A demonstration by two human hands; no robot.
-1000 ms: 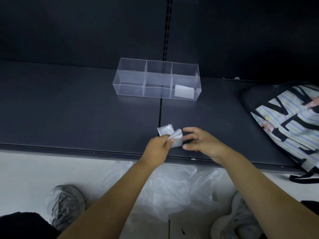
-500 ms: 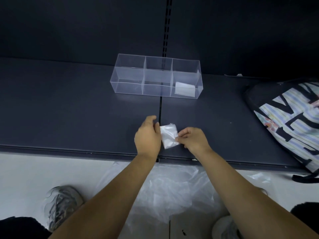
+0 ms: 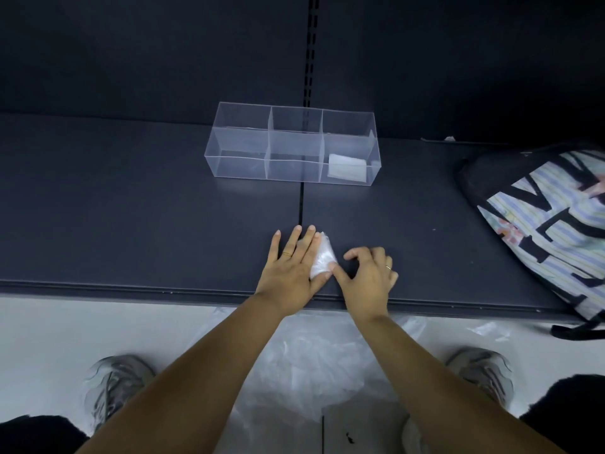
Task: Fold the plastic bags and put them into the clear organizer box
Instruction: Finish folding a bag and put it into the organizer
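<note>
Small folded white plastic bag (image 3: 322,257) on dark shelf (image 3: 131,224), well nearer than clear three-compartment organizer box (image 3: 239,165), long axis pointing boxward. Left hand (image 3: 291,267) flat, fingers (image 3: 307,244) straight, pressing bag. Right hand (image 3: 366,276) loosely curled, gripping nothing, thumb touching bag's near corner.

The dark shelf (image 3: 131,208) carries a clear organizer box (image 3: 294,149) toward the back (a folded white bag (image 3: 347,170) in its right compartment), a small plastic bag (image 3: 322,257) near the front edge, and a patterned backpack (image 3: 540,224) at right.
</note>
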